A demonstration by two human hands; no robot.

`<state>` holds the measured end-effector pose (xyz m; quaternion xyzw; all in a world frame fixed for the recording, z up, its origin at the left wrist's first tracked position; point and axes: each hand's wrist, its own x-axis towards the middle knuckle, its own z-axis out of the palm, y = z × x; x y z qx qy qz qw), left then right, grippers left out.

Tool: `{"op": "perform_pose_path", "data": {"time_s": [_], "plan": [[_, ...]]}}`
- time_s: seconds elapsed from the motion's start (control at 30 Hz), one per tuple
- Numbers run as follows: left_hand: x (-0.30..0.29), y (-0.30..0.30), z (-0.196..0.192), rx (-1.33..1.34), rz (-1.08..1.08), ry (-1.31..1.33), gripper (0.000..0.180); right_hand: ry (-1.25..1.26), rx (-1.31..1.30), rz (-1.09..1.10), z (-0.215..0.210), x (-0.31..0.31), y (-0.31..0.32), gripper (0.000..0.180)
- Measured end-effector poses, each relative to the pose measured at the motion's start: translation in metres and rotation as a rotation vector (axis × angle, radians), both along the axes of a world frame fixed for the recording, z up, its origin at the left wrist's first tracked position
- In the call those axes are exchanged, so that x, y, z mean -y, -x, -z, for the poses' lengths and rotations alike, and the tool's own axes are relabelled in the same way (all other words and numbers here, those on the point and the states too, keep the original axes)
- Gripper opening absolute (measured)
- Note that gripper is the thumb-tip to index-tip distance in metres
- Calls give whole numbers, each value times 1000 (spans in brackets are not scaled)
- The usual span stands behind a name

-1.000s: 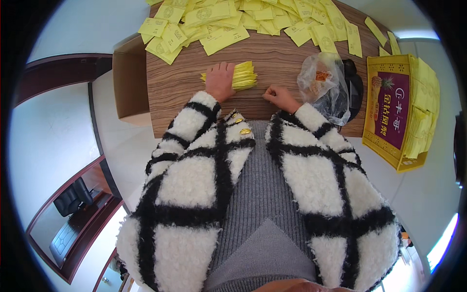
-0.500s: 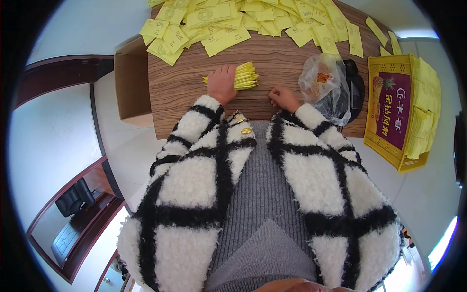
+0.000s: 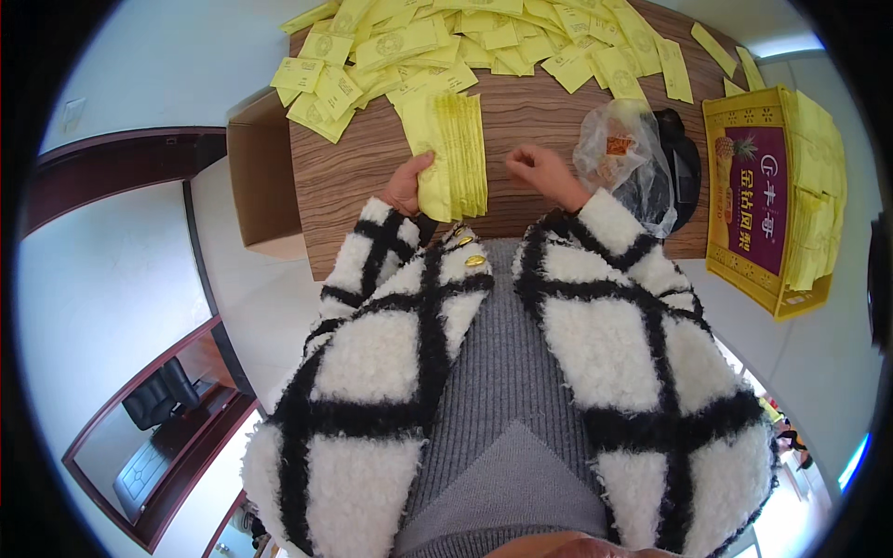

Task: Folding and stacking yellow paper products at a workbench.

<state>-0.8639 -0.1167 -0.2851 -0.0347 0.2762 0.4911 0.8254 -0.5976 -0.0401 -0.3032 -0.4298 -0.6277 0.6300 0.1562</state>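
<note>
My left hand (image 3: 407, 182) grips the lower left side of a stack of yellow paper packets (image 3: 456, 158). The stack is fanned, its long edges side by side, and stands out beyond my fingers over the table. To its right, my right hand (image 3: 544, 174) hovers apart from the stack with fingers curled and thumb and forefinger close together. Whether anything small is inside that curl is hidden. Beside the right hand sits a clear plastic bag (image 3: 603, 167) with small orange-red contents that I cannot make out.
A heap of loose yellow packets (image 3: 400, 46) covers the far side of the wood-grain table (image 3: 349, 195). A black object (image 3: 686, 172) lies behind the plastic bag. At right stands a yellow and purple carton (image 3: 767, 200) filled with packets; an open brown cardboard box (image 3: 265, 181) is at left.
The left hand has turned the stack from lying sideways under the palm to an upright fan, gripped from the left. My right hand has risen slightly, still curled.
</note>
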Motion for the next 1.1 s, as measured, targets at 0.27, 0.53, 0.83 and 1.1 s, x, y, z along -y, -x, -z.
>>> {"op": "perform_pose_path", "data": {"time_s": [0.27, 0.53, 0.83, 1.1], "plan": [[15, -5, 20, 79, -59, -228, 61, 231, -252, 83, -101, -5, 41, 25], [16, -13, -1, 101, -81, -349, 66, 104, -292, 114, -103, 10, 61, 30], [21, -14, -3, 76, -87, -318, 67, -40, -281, 103, -101, 13, 60, 34], [21, -16, -5, 46, -77, -296, 70, -124, -223, 109, -118, 18, 63, 34]]}}
